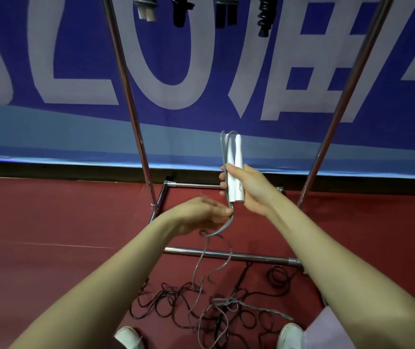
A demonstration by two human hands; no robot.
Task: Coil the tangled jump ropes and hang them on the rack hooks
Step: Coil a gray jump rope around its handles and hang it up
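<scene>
Grey plastic-cord jump rope (227,224), head view: its two white tapered handles (236,157) are side by side, upright, tips up, long axis vertical. The right hand (250,191) is wrapped around them near the butt ends. Cord arcs over the handle tips and runs down their left side.

The left hand (197,214) is just below and left of the handles, and its fingers (222,210) pinch the cord right under the butts. The two hands are close but not touching.

From the pinch the cord drops slack past the near base bar of the chrome tube rack (136,117) to the red floor (50,210). There it lies mixed into the tangle of thin dark ropes (156,301), near the floor's closest edge between the white shoes (128,336).

Key relation: the free length lies straight down from the left fingers, handles above. Likely next: the left hand draws cord up and loops it along the handle axis. Snag risk in the tangle.

Coiled ropes (180,11) hang at the rack top, well above both hands. Blue banner (201,59) behind.
</scene>
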